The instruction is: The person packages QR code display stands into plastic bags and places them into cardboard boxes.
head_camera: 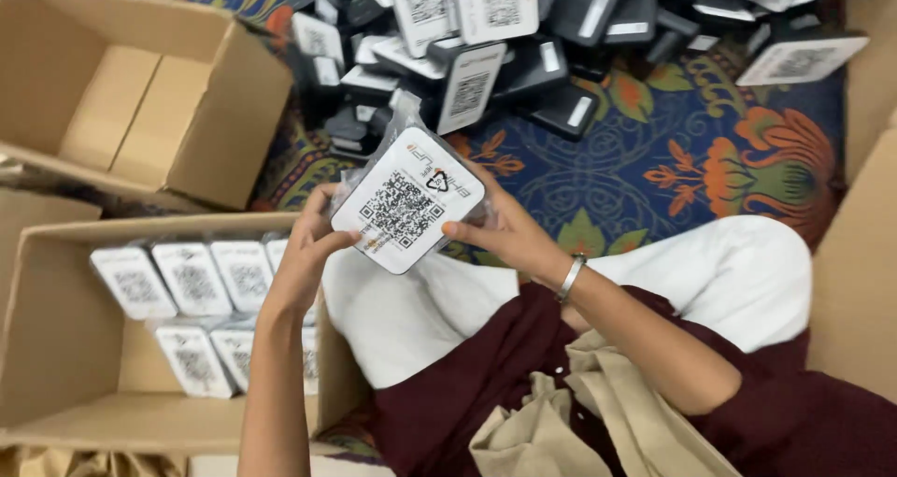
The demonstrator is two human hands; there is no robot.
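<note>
Presently, you hold one white-faced device (408, 201), half inside a clear plastic bag (402, 122), above your lap. Your left hand (304, 253) grips its lower left edge; your right hand (509, 234) clasps the right side. Seven bagged devices visible in the near cardboard box (56, 346). One open box (215, 131) beyond. Loose pile (561, 38) on carpet (654, 159), uncountable.

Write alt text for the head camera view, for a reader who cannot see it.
Two bare hands, left hand and right hand, hold a white-faced device in a clear bag above a patterned rug. A cardboard box at the left holds rows of bagged devices; a loose pile of devices lies ahead.
</note>
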